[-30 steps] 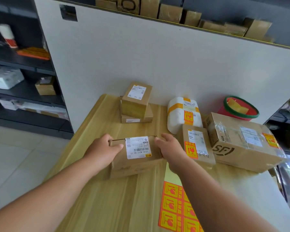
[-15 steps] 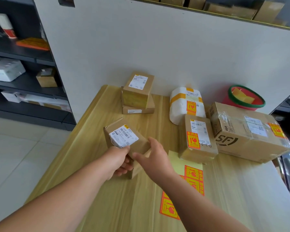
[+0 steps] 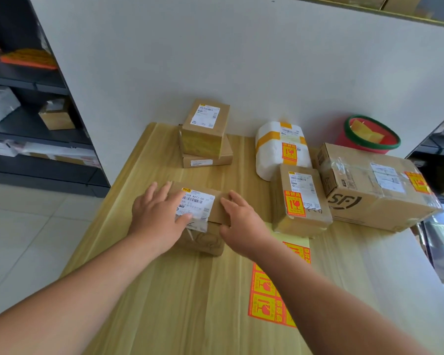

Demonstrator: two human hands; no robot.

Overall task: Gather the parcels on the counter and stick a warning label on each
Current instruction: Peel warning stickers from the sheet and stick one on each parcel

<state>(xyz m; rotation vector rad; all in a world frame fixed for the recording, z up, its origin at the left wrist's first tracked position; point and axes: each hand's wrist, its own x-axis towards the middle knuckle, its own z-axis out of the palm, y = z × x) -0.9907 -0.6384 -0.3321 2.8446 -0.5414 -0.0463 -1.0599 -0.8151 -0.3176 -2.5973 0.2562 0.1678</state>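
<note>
Counter (image 3: 164, 290) of pale wood, and the big box (image 3: 374, 196) sits at its far right, warning label (image 3: 418, 182) on top. The small box (image 3: 210, 216) is mid-counter under your hands. The label sheet (image 3: 264, 303) lies just beside it, partly under your right forearm. Your left hand (image 3: 159, 213) lies flat on the box top, fingers straight; your right hand (image 3: 241, 226) rests open against its right edge

Small brown parcel (image 3: 203, 203) flat on counter (image 3: 164, 290), white shipping slip up, orange warning-label sheet (image 3: 264, 306) just right of it
</note>
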